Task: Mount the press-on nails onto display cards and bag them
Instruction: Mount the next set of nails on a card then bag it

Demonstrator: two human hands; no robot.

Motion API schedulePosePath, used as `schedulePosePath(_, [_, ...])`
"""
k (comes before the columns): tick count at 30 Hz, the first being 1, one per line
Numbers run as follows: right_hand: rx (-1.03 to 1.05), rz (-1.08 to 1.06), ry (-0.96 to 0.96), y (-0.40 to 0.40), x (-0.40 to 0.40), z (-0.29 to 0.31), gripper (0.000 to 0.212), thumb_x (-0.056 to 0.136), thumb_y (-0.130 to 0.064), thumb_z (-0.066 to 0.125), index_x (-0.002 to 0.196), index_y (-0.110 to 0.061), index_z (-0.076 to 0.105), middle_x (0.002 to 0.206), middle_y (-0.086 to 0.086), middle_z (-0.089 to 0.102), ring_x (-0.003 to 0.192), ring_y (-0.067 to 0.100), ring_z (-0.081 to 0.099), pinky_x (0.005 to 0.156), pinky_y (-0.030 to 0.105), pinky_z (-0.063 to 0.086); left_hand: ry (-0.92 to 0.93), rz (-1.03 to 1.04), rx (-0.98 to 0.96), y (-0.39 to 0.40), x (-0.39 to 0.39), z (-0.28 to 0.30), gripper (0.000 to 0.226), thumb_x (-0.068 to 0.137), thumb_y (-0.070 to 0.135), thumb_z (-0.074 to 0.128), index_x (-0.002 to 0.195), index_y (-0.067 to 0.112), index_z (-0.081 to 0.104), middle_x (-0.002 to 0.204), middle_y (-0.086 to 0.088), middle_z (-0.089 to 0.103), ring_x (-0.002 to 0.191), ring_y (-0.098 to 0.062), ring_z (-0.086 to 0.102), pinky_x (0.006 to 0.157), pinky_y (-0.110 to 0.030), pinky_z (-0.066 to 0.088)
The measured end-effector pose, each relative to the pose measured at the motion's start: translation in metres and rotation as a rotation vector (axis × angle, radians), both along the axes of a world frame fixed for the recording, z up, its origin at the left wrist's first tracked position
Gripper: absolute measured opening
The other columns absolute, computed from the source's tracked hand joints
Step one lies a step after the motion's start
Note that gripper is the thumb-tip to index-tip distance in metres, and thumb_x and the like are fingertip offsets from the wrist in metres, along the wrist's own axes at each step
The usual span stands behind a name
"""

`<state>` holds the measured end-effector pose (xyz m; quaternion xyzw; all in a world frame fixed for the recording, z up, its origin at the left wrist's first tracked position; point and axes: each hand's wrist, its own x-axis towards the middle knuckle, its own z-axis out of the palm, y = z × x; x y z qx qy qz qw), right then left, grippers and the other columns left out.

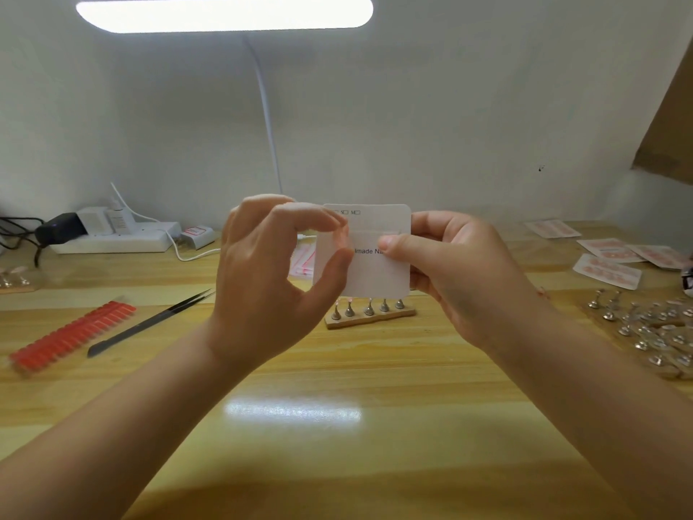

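I hold a white display card (375, 272) upright above the desk. My right hand (442, 272) grips its right edge, thumb on the printed face. My left hand (277, 264) pinches a small pale pink press-on nail (343, 238) against the card's left side between thumb and forefinger. Below the card, a small wooden stand (369, 317) carries a row of metal nail holders, with pink nails on the left ones.
A strip of red nail tips (71, 334) and black tweezers (150, 322) lie at the left. Bagged nail cards (615, 260) and loose metal holders (652, 328) crowd the right. A power strip (112, 238) sits at the back left, a lamp (225, 13) overhead.
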<state>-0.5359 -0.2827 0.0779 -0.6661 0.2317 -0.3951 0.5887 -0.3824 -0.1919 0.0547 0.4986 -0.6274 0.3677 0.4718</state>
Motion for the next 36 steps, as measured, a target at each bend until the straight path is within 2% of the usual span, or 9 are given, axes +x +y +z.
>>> schedulePosePath(5, [0.016, 0.011, -0.001, 0.001, 0.000, 0.000, 0.010, 0.085, -0.004, 0.069, 0.091, -0.012, 0.069, 0.087, 0.007, 0.075, 0.080, 0.020, 0.073, 0.078, 0.042, 0.060, -0.005, 0.026, 0.064, 0.000, -0.004, -0.001, 0.027, 0.086, 0.029, 0.063, 0.093, 0.003, 0.065, 0.092, -0.009, 0.069, 0.091, -0.032, 0.059, 0.077, -0.053, 0.048])
schedulePosePath(10, [-0.026, 0.011, 0.016, 0.003, 0.001, -0.003, 0.012, 0.083, -0.003, 0.071, 0.090, -0.013, 0.070, 0.086, 0.009, 0.075, 0.080, 0.022, 0.073, 0.078, 0.041, 0.060, 0.015, 0.162, 0.117, -0.001, -0.008, 0.003, 0.030, 0.087, 0.036, 0.064, 0.094, 0.007, 0.068, 0.094, -0.010, 0.063, 0.093, -0.029, 0.054, 0.085, -0.028, 0.035])
schedulePosePath(14, [-0.058, 0.022, 0.034, 0.004, 0.000, -0.003, 0.014, 0.080, -0.005, 0.074, 0.091, -0.013, 0.071, 0.084, 0.006, 0.076, 0.078, 0.018, 0.073, 0.071, 0.032, 0.061, 0.124, 0.185, 0.205, 0.000, -0.007, 0.007, 0.032, 0.081, 0.043, 0.067, 0.095, 0.015, 0.071, 0.095, -0.004, 0.055, 0.097, -0.029, 0.048, 0.081, -0.019, 0.029])
schedulePosePath(17, [-0.075, 0.020, 0.054, 0.003, -0.001, -0.002, 0.014, 0.080, -0.006, 0.074, 0.091, -0.014, 0.072, 0.084, 0.006, 0.076, 0.079, 0.018, 0.073, 0.072, 0.032, 0.061, 0.216, 0.128, 0.271, 0.001, -0.007, 0.010, 0.031, 0.076, 0.047, 0.068, 0.092, 0.021, 0.072, 0.093, 0.004, 0.052, 0.098, -0.023, 0.045, 0.076, -0.015, 0.029])
schedulePosePath(22, [-0.094, 0.018, 0.097, 0.004, -0.001, -0.003, 0.014, 0.080, -0.006, 0.074, 0.091, -0.015, 0.072, 0.083, 0.004, 0.076, 0.078, 0.017, 0.073, 0.074, 0.037, 0.060, 0.358, 0.028, 0.371, 0.002, -0.004, 0.015, 0.025, 0.066, 0.051, 0.073, 0.085, 0.035, 0.069, 0.091, 0.005, 0.056, 0.101, -0.022, 0.047, 0.079, -0.028, 0.039])
schedulePosePath(26, [-0.100, 0.039, 0.116, 0.002, -0.002, -0.001, 0.015, 0.080, -0.009, 0.074, 0.094, -0.015, 0.072, 0.083, 0.001, 0.076, 0.079, 0.015, 0.073, 0.070, 0.032, 0.061, 0.388, -0.013, 0.408, 0.005, -0.004, 0.022, 0.022, 0.061, 0.061, 0.068, 0.079, 0.049, 0.062, 0.088, 0.011, 0.057, 0.098, -0.017, 0.049, 0.077, -0.029, 0.040])
schedulePosePath(28, [-0.094, 0.052, 0.106, 0.000, -0.003, 0.000, 0.016, 0.081, -0.008, 0.074, 0.096, -0.013, 0.072, 0.083, 0.001, 0.076, 0.077, 0.014, 0.073, 0.067, 0.027, 0.059, 0.394, -0.020, 0.424, 0.007, -0.004, 0.025, 0.022, 0.060, 0.062, 0.066, 0.078, 0.051, 0.063, 0.086, 0.012, 0.058, 0.095, -0.015, 0.050, 0.075, -0.026, 0.039])
schedulePosePath(32, [-0.106, 0.059, 0.102, 0.000, -0.003, 0.001, 0.017, 0.081, -0.007, 0.073, 0.097, -0.011, 0.072, 0.084, 0.002, 0.076, 0.078, 0.014, 0.073, 0.067, 0.026, 0.059, 0.406, -0.021, 0.430, 0.008, -0.006, 0.027, 0.023, 0.061, 0.056, 0.069, 0.078, 0.042, 0.068, 0.084, 0.009, 0.059, 0.090, -0.017, 0.051, 0.074, -0.026, 0.038])
schedulePosePath(36, [-0.140, 0.028, 0.123, 0.001, -0.003, 0.001, 0.016, 0.080, -0.012, 0.074, 0.095, -0.014, 0.073, 0.083, 0.001, 0.076, 0.080, 0.018, 0.073, 0.076, 0.047, 0.058, 0.401, 0.012, 0.441, 0.009, -0.009, 0.029, 0.020, 0.064, 0.046, 0.076, 0.079, 0.035, 0.071, 0.082, 0.009, 0.061, 0.089, -0.018, 0.052, 0.074, -0.028, 0.039])
